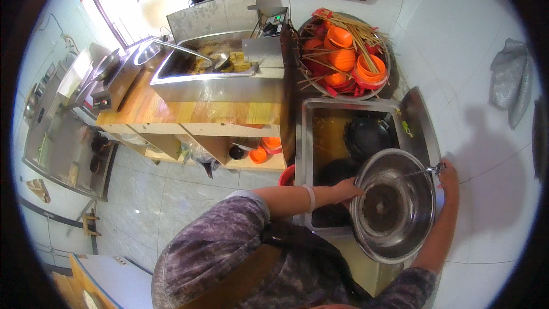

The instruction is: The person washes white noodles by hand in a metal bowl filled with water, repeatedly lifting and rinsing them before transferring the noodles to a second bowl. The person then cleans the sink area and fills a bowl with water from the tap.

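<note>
A large stainless steel basin [418, 231] is tilted over the near right part of a metal sink [303, 137]. My left hand [348, 191] grips its left rim. Beyond the basin's right rim, my right hand [448, 176] is at a chrome tap [436, 168], its fingers partly hidden. From the tap, a thin spout or stream reaches over the basin; which one is unclear. Dark round residue or murky liquid shows at the basin's bottom [381, 207]. Behind the basin, a black pan [369, 137] lies in brownish water in the sink.
Beyond the sink stands a large tub [388, 79] of orange bowls [343, 59] and wooden sticks [356, 30]. To the left, a fryer vat [214, 88] with a ladle [221, 61] sits on a wooden counter [206, 113]. A red container [286, 176] is beside the sink.
</note>
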`<state>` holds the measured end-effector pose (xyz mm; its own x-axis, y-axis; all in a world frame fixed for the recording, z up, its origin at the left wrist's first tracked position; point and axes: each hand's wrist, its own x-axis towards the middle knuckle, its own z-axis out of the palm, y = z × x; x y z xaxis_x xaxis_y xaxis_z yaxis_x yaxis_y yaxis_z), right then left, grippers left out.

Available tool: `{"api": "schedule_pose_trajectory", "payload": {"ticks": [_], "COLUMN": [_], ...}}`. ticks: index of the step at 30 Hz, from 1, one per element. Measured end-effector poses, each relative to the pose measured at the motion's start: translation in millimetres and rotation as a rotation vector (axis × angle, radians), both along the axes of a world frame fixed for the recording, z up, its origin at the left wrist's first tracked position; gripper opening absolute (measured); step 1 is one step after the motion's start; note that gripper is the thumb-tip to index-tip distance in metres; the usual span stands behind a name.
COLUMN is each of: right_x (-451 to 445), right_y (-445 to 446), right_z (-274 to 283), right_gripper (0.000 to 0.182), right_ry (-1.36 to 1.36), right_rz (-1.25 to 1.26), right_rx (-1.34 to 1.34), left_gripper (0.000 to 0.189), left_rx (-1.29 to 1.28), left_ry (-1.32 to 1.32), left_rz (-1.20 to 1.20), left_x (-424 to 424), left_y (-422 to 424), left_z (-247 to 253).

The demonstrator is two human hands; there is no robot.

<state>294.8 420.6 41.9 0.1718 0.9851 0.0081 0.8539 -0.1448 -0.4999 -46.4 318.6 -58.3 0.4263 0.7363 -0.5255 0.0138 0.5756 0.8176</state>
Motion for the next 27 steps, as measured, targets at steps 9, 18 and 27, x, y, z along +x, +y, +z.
{"api": "schedule_pose_trajectory", "payload": {"ticks": [9,18,27], "right_x": [33,-18,-5], "right_y": [16,-6,-6], "right_z": [-33,11,0], "right_gripper": [0.036,0.041,0.04], "right_ry": [-0.26,-0.317,-0.421], "right_rz": [0.017,0.006,0.017], "right_rx": [-0.018,-0.117,-0.049], "left_gripper": [0.052,0.053,0.056], "left_rx": [-0.056,0.008,-0.025], "left_ry": [-0.042,0.013,-0.009], "left_rz": [0.024,-0.032,0.013], "left_x": [0,-5,-1], "left_y": [-1,-2,-1], "left_z": [9,10,7]}}
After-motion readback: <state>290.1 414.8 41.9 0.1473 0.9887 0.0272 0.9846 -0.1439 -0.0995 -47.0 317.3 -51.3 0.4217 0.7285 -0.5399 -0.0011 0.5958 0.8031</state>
